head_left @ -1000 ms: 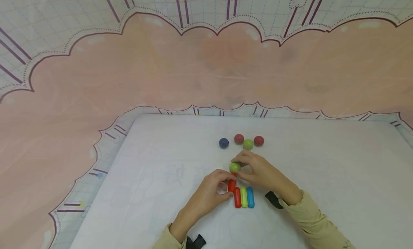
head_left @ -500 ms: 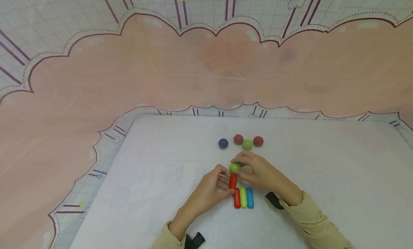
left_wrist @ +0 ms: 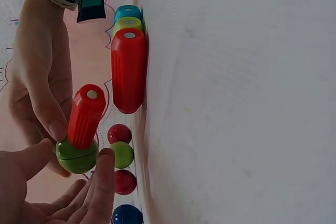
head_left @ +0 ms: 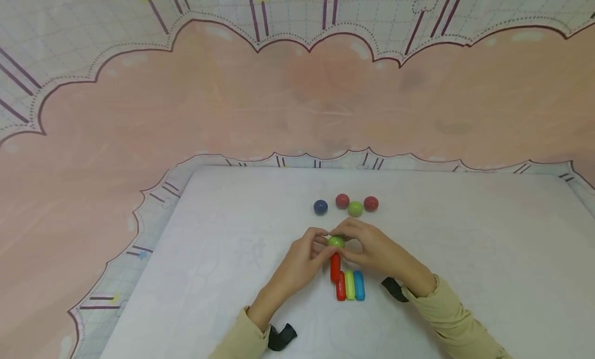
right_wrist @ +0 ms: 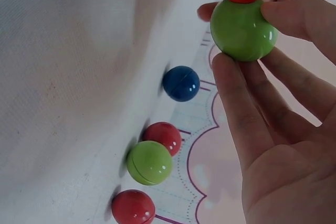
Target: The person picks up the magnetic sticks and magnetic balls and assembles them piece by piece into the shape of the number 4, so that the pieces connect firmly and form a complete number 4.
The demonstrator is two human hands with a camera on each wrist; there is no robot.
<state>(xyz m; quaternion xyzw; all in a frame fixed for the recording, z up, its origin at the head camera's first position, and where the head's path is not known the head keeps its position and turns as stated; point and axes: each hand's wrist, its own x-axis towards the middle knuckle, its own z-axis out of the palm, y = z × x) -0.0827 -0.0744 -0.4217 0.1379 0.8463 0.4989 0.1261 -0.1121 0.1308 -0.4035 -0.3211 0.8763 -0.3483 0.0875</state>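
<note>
A green ball [head_left: 336, 242] has one end of a red rod [head_left: 335, 267] joined to it. My right hand [head_left: 372, 247] pinches the ball between thumb and fingers, as the right wrist view also shows on the green ball [right_wrist: 243, 30]. From the other side my left hand [head_left: 302, 258] has its thumb and fingers around the same ball. In the left wrist view the red rod [left_wrist: 86, 116] sticks out of the ball between the two hands, its pale round end showing. Neither hand covers the rod's near part.
Near the rod's lower end lie a red rod [head_left: 341, 286], a yellow rod [head_left: 350, 285] and a blue rod [head_left: 359, 285], side by side. Beyond the hands are a blue ball [head_left: 321, 207], two red balls [head_left: 342, 201] and another green ball [head_left: 355, 209] on the white tabletop [head_left: 232, 209].
My left hand has let go of the red rod and moved up to the green ball, its fingers now around it. The right hand has kept its hold with little movement.
</note>
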